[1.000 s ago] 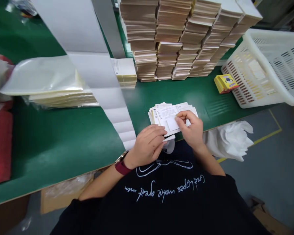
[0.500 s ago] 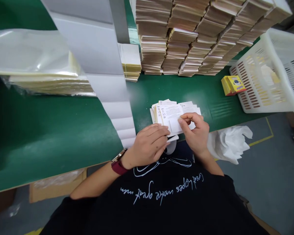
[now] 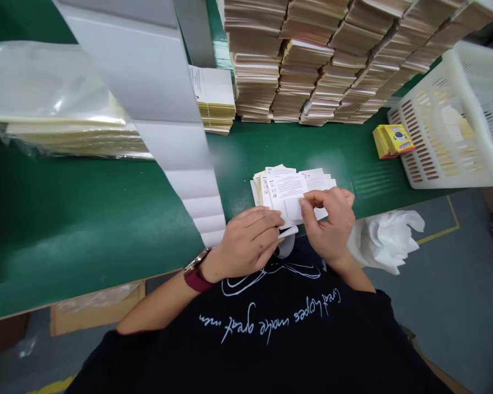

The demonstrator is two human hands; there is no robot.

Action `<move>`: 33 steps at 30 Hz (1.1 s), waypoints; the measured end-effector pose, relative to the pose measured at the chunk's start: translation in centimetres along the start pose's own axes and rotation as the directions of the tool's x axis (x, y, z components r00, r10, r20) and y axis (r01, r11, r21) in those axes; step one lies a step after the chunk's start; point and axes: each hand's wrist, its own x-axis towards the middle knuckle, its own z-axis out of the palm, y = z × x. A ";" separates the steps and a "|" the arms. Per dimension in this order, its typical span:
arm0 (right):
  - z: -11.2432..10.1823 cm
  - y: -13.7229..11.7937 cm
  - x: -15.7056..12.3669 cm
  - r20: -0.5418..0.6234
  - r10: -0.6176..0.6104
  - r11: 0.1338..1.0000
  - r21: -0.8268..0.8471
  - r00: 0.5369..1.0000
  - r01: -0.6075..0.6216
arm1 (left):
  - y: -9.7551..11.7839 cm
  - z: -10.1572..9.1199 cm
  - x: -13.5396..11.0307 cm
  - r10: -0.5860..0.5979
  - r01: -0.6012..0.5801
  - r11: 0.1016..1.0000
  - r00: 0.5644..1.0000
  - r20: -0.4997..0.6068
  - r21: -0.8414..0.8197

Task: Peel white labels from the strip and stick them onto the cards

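A fanned pile of white printed cards (image 3: 290, 189) lies on the green table (image 3: 86, 230) near its front edge. My right hand (image 3: 331, 221) pinches a small white label at the pile's top card, fingers closed. My left hand (image 3: 246, 243) rests beside it with fingers curled on the end of a white label strip (image 3: 176, 142) that runs down from the upper left. A curl of backing paper (image 3: 285, 249) hangs under the left fingers.
Tall stacks of brown-edged cards (image 3: 312, 60) fill the back. A smaller yellow-edged stack (image 3: 216, 106) and bagged sheets (image 3: 53, 104) sit left. A white slotted basket (image 3: 456, 120) and a small yellow card pack (image 3: 392, 140) stand right. White crumpled plastic (image 3: 384, 235) hangs off the table's edge.
My right hand's fingers have shifted slightly right on the top card. The left hand has stayed put. The camera view has tilted a little.
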 end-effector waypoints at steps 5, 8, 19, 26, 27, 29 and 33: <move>-0.4 -0.4 0.2 -0.006 -0.046 0.998 -0.043 0.999 0.046 | 0.0 0.0 0.0 0.005 -0.005 1.000 1.000 -0.007 -0.006; -0.5 -0.5 0.4 0.033 0.000 0.998 0.055 0.999 -0.002 | 0.0 0.0 0.0 0.004 -0.004 1.000 1.000 -0.006 -0.006; 0.6 -0.1 0.4 0.039 -0.017 0.999 -0.038 0.999 0.019 | 0.1 0.0 -0.1 -0.001 0.001 1.000 1.000 -0.017 -0.001; 0.5 -0.5 0.2 0.022 -0.146 0.949 -0.280 0.989 0.146 | 0.1 -0.1 -0.1 0.004 -0.004 1.000 1.000 -0.016 0.005; 0.5 -0.5 0.2 0.023 -0.165 0.941 -0.297 0.986 0.164 | 0.1 0.0 -0.1 0.005 -0.005 1.000 1.000 -0.017 0.006; 0.6 -0.4 0.3 0.015 -0.204 0.928 -0.314 0.979 0.198 | 0.1 0.0 -0.1 0.003 -0.003 1.000 1.000 -0.014 0.009; 0.6 -0.2 0.2 0.013 -0.246 0.929 -0.283 0.969 0.240 | 0.0 0.0 -0.2 0.005 -0.005 1.000 1.000 -0.011 0.010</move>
